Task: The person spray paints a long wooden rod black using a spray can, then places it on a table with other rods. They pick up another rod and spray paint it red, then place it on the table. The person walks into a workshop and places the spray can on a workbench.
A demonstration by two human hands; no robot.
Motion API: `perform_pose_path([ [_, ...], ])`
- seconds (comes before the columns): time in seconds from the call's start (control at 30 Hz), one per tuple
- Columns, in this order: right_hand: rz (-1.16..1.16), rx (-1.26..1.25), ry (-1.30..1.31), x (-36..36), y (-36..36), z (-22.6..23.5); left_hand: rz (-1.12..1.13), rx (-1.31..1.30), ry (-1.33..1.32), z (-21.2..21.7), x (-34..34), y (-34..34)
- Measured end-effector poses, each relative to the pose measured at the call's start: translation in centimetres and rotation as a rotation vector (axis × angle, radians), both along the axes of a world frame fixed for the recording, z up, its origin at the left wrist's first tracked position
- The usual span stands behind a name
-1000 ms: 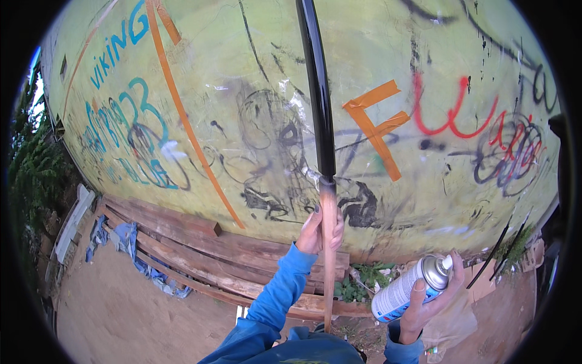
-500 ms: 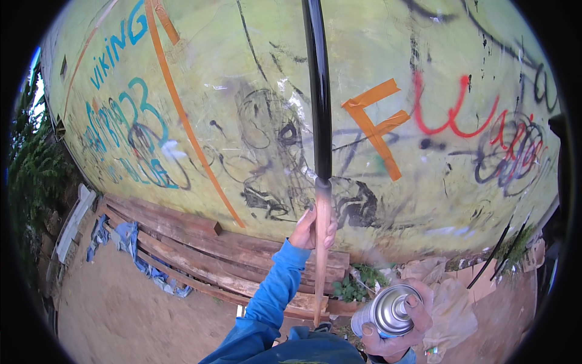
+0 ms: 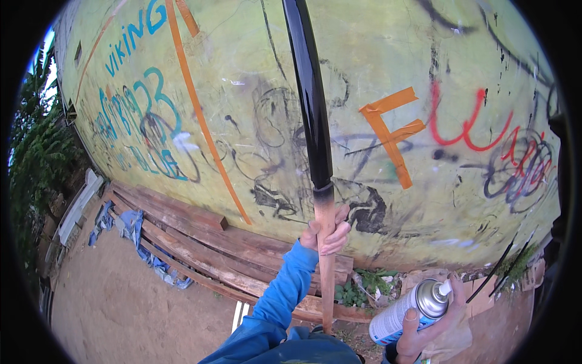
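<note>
A long pole [image 3: 313,109], glossy black on its upper length and bare wood below, rises before me with its top leaning slightly left. My left hand [image 3: 335,236] is wrapped around the wooden part, just under a dark smudged edge where the black ends. In my right hand [image 3: 427,337], low on the right, is a spray can [image 3: 401,312] with a silver top and a white and blue label. It is tilted, its white nozzle toward the upper right and close to a finger. A gap separates can and pole.
A yellow-green wall [image 3: 242,54] with painted scrawls and orange tape [image 3: 209,133] stands in front. Reddish wooden planks [image 3: 200,242] lie along its foot, with torn blue cloth [image 3: 130,224] over them. Thin black rods [image 3: 494,267] lean at the right, near flattened cardboard [image 3: 483,296].
The spray can has tipped, so its labelled side now shows rather than its end, and it sits farther right. The pole's top has leaned left. Both hands keep their holds.
</note>
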State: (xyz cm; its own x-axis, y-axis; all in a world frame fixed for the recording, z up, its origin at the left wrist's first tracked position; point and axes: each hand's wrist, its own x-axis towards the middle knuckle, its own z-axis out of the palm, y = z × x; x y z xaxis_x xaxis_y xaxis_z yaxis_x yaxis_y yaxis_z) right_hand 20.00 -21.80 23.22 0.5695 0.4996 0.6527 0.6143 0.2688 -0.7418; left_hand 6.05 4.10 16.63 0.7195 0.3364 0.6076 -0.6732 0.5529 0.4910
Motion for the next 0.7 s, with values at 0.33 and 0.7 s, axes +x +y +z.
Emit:
perform_pose_path([
  [0.33, 0.008, 0.016, 0.037, -0.3, -0.3, -0.3, 0.556, -0.105, 0.445, 1.6, -1.2, -2.9],
  [0.7, -0.036, 0.020, 0.049, 1.6, -0.7, 0.4, 0.757, 0.084, 0.501, -1.7, -4.0, -2.4],
])
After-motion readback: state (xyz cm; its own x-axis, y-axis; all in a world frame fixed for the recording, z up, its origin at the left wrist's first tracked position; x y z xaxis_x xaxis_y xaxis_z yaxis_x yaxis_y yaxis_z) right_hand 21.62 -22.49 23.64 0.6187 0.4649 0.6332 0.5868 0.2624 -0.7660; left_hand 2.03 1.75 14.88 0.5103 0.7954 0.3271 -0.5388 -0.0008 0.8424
